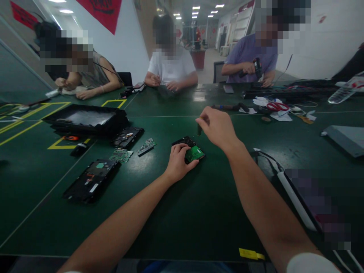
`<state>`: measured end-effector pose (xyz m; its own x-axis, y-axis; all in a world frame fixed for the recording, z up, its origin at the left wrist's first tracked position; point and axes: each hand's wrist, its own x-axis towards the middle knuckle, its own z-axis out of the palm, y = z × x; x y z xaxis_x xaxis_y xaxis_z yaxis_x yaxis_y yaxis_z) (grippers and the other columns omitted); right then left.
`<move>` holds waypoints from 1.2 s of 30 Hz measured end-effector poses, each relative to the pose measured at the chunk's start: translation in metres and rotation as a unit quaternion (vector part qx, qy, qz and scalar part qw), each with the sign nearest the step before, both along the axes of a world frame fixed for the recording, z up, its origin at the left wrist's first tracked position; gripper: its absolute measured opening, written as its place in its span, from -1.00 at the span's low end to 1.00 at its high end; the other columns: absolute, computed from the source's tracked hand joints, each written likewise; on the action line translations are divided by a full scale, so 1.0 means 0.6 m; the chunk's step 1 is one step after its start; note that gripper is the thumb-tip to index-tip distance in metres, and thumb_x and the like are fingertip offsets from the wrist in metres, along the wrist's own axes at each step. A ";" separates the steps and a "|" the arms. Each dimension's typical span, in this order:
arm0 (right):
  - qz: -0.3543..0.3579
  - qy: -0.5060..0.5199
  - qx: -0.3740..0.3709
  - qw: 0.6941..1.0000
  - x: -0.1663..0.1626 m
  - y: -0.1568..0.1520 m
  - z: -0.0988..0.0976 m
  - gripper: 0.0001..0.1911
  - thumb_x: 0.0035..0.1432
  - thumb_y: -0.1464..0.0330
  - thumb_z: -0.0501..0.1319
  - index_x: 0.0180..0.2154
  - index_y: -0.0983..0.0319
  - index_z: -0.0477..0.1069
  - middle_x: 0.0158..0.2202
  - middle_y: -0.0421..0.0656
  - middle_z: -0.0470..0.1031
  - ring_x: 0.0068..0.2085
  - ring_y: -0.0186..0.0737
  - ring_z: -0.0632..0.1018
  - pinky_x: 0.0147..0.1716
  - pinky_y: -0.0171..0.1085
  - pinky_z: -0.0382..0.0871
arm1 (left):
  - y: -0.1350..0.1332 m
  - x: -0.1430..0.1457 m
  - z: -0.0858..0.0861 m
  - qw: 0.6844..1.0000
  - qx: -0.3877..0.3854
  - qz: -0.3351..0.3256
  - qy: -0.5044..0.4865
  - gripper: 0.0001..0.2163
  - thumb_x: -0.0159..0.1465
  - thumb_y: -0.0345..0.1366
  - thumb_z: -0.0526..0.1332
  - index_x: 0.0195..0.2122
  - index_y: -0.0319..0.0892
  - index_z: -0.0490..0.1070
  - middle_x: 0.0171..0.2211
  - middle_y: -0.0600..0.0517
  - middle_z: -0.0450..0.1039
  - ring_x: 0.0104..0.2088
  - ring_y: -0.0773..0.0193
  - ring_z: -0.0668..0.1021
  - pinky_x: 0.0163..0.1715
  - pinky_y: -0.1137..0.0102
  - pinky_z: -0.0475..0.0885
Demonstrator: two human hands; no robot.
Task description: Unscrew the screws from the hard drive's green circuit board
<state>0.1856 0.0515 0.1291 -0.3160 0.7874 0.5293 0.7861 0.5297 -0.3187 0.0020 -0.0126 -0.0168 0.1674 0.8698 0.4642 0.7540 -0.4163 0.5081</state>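
Note:
A hard drive (195, 152) with a green circuit board lies on the green table ahead of me. My left hand (179, 159) grips it, fingers over its top and thumb along the near edge. Above its far right side, my right hand (217, 125) pinches a short, dark screwdriver (199, 129) upright. The screwdriver's tip is too blurred to tell whether it touches anything. To the left of the drive are a small circuit board (146, 147), another green board (121, 155) and a black device casing (91, 180).
Farther left stand a large black tray-like housing (88, 117) and a black module (128, 137). On the right lie a cabled tablet-like device (301, 201), a grey box (345, 139) and scraps with red cable (277, 107). Three people sit across the table.

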 end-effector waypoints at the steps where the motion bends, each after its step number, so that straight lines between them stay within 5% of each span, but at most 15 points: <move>1: 0.004 -0.002 0.001 1.000 0.000 -0.001 0.001 -0.93 0.35 0.32 0.22 -0.18 0.18 0.43 -0.21 -0.06 0.61 -0.20 -0.06 0.57 -0.16 -0.12 0.35 | 0.000 0.000 -0.001 1.000 0.000 0.001 0.001 -0.51 0.20 -0.08 0.45 0.11 -0.12 0.45 0.09 -0.16 0.41 0.19 -0.12 0.38 0.23 -0.04 0.39; 36: -0.021 -0.013 -0.001 1.000 0.010 0.003 0.000 -0.93 0.34 0.36 0.25 -0.17 0.22 0.42 -0.22 -0.06 0.62 -0.22 -0.09 0.58 -0.22 -0.17 0.30 | 0.001 0.003 -0.004 1.000 0.005 0.006 0.013 -0.53 0.21 -0.10 0.44 0.10 -0.12 0.46 0.10 -0.15 0.42 0.19 -0.11 0.38 0.23 -0.03 0.38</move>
